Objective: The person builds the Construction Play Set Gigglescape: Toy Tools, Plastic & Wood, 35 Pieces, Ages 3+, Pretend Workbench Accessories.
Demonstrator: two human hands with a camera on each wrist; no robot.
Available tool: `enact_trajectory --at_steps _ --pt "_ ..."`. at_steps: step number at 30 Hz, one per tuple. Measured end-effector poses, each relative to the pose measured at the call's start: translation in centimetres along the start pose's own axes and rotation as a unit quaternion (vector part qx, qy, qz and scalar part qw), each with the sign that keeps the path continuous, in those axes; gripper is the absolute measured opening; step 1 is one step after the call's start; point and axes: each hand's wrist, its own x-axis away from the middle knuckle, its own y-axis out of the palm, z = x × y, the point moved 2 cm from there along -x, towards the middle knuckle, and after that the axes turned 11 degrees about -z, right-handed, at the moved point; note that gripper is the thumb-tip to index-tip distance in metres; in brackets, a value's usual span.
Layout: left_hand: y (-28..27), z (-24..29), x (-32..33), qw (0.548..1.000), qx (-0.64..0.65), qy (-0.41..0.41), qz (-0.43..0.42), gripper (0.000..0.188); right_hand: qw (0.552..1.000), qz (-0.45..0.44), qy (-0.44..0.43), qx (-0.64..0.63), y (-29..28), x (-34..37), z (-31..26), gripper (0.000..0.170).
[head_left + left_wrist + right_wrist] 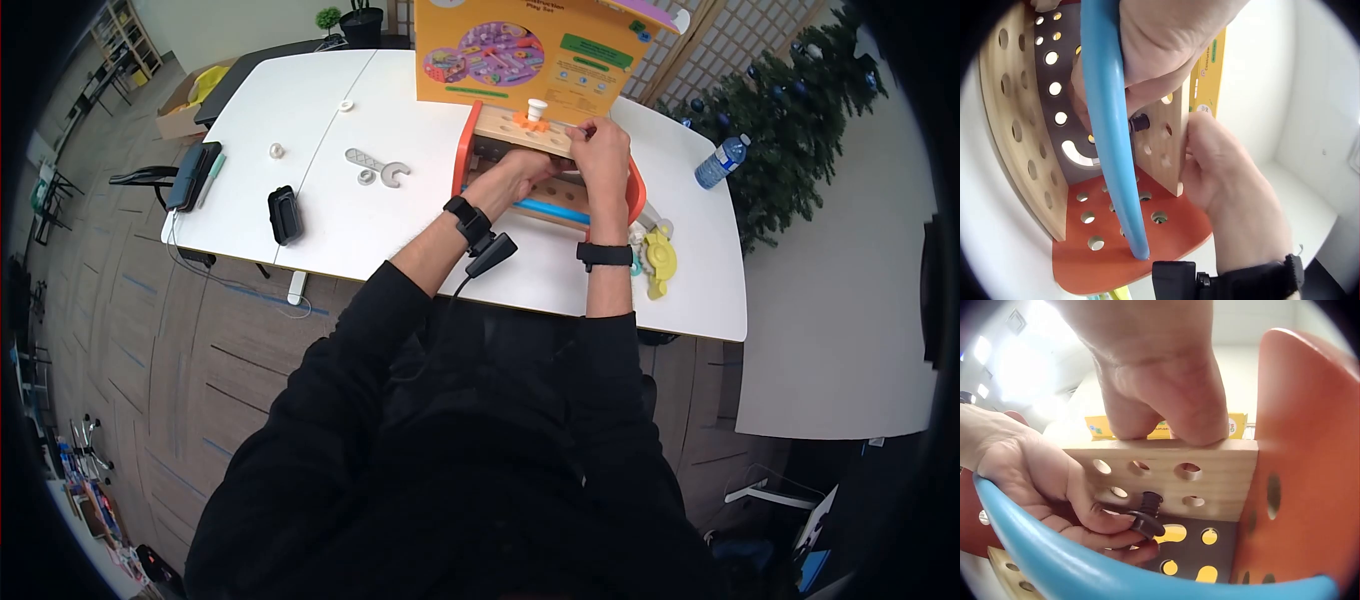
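In the head view, a wooden toy bench has a perforated top board [495,124], red side panels [465,150] and a blue bar [552,211]. My left hand [526,172] reaches beneath the board. The right wrist view shows its thumb and fingers pinching the head of a dark bolt [1147,524], whose threaded shaft points up at the board's underside. My right hand [602,158] is bent over the board's right part, fingertips touching its top; anything between them is hidden. A white peg [537,107] stands on an orange piece on the board.
Behind the bench stands a large yellow box [590,60]. Left of it lie a grey wrench [392,172], a nut [366,178] and a black case [285,215]. Yellow toy pieces [660,258] lie on the right, with a water bottle [722,163] farther back.
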Motion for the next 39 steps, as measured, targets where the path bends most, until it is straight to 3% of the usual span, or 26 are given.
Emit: enact_trajectory --at_steps 11,13,25,28,32,38,39 --pt "-1.0 -0.9 -0.9 0.998 0.05 -0.026 -0.019 0.032 0.999 0.025 -0.005 0.041 0.5 -0.3 0.1 0.028" --pt "-1.2 -1.0 -1.1 0.995 0.038 -0.089 0.004 0.03 0.999 0.017 0.024 0.028 0.2 -0.1 -0.5 0.025" --pt "-1.9 -1.4 -1.0 0.996 0.086 -0.03 0.003 0.032 0.997 0.024 0.028 0.062 0.9 -0.2 -0.6 0.016" --pt "-2.7 -1.9 -2.0 0.994 0.078 -0.073 0.007 0.037 0.997 0.026 0.026 0.063 0.8 -0.2 -0.6 0.015" --pt "-3.3 -2.3 -2.1 0.999 0.023 -0.039 0.015 0.04 0.997 0.037 0.018 0.058 1.0 -0.1 -0.4 0.016" --pt "-2.9 -1.9 -1.6 0.995 0.049 -0.07 -0.044 0.045 0.997 0.028 0.035 0.063 0.9 0.0 -0.8 0.017" --pt "-3.1 -1.9 -1.4 0.998 0.049 -0.045 0.022 0.046 0.997 0.034 0.031 0.064 0.9 0.0 -0.8 0.017"
